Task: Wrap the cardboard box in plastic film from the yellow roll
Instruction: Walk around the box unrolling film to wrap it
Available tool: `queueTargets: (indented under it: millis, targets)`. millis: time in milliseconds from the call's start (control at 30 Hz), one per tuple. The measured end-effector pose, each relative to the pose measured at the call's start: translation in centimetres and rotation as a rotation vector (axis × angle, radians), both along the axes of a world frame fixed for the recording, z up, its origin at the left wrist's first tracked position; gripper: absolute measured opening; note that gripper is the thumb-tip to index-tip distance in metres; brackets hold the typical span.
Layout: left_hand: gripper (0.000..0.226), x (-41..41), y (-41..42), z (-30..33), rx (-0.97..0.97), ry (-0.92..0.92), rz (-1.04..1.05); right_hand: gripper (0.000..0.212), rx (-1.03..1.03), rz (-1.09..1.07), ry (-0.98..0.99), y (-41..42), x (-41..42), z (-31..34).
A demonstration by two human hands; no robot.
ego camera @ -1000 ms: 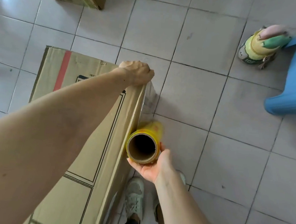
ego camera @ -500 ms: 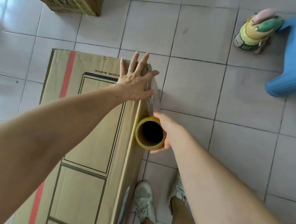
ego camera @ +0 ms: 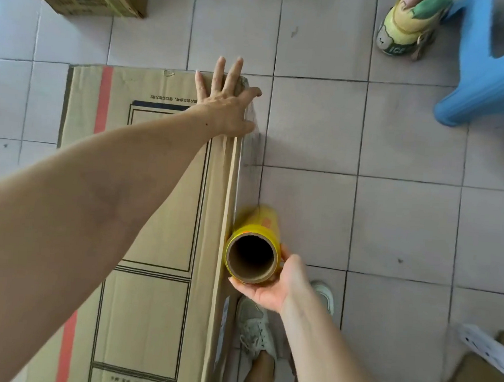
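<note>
Film run along the right edge of a tall cardboard box on a tiled floor.

The cardboard box (ego camera: 153, 213) stands on the pale floor tiles (ego camera: 392, 215), its printed top face with a red stripe toward the camera. The left hand (ego camera: 225, 105) lies flat and spread on the box's far right corner, pinning the plastic film (ego camera: 249, 149) — fingers splayed, gripping nothing. The film stretches down the box's right side to the yellow roll (ego camera: 254, 244), which the right hand (ego camera: 273, 288) cups from below and the side, just beside the box edge. A blue plastic stool (ego camera: 491, 73) stands well apart — far right.
</note>
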State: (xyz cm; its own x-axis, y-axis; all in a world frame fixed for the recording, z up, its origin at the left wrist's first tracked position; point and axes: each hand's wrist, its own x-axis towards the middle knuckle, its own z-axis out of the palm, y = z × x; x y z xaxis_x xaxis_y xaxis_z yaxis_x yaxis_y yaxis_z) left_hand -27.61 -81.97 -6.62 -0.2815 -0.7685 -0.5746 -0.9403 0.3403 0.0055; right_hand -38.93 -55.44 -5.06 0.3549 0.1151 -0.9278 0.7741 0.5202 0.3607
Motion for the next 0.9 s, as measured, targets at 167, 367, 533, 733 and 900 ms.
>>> queueTargets:
  millis: [167,367,533,733,900]
  targets:
    - [0.062,-0.1,5.0,0.2,-0.152,0.036,-0.261,0.037,-0.228,0.723,0.459,-4.0,-1.5,-0.8]
    - [0.050,2.2,12.5,-0.4,-0.086,0.018,-0.306,0.052,-0.353,1.151,0.461,-6.6,-0.4,-0.5]
    - [0.044,1.7,12.5,-0.8,-0.080,0.003,-0.299,0.063,-0.295,0.910,0.157,-4.0,-0.4,-0.1]
    - [0.047,1.4,12.0,-0.3,-0.002,-0.033,-0.285,0.070,-0.105,0.338,0.117,6.2,0.7,-1.7]
    - [0.051,1.3,11.9,-0.3,0.004,-0.084,-0.288,0.052,-0.017,-0.099,-0.063,11.7,2.3,-1.3]
